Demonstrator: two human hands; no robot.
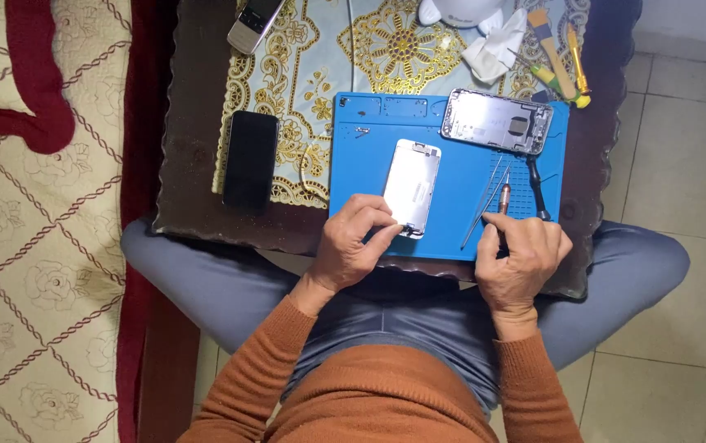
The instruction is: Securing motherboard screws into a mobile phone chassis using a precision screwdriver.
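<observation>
While left hand point(351, 246) pins the white rectangular phone screen panel point(411, 187) at frame centre, refitting appears underway.
Right hand point(523, 253) grips a slim brown-handled screwdriver point(504, 199) on the blue rubber mat point(451, 238); next move likely demands precise tip placement.

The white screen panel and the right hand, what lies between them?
In the head view, tweezers lie on the blue mat between the screen panel and right hand.

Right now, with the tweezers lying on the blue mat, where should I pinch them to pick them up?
Probably mid-shaft on the tweezers, coming from above. They lie flat and slanted on the blue mat, tips up toward the open phone body, lower end near the right hand. Pinch across the two thin legs, clear of the neighbouring screwdriver.
</observation>
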